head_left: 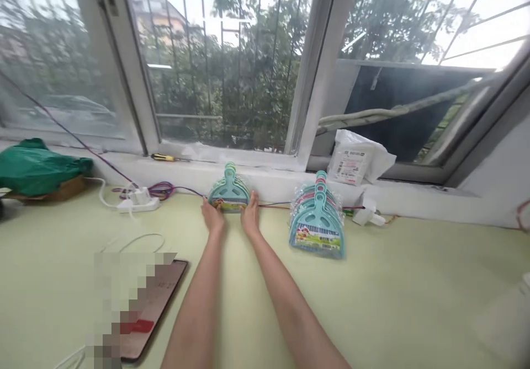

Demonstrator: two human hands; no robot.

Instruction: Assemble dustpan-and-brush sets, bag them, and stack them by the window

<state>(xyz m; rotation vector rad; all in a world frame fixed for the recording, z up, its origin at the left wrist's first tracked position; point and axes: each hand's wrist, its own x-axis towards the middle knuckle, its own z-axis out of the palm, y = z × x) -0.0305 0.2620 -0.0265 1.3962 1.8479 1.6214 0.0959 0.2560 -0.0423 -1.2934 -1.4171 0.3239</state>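
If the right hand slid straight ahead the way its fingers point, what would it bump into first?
The right hand already rests against the small teal dustpan set. Going straight on, it would probably meet the white window ledge just behind, though depth is hard to judge.

Glossy teal plastic dustpan [229, 193], film-wrapped dustpan stack [317, 220], matt pale-green tabletop [414, 292], crinkled green plastic bag [37, 166].

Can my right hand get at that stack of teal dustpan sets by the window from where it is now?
Probably yes: the right hand rests by the single dustpan set, and only bare tabletop lies between it and the stack.
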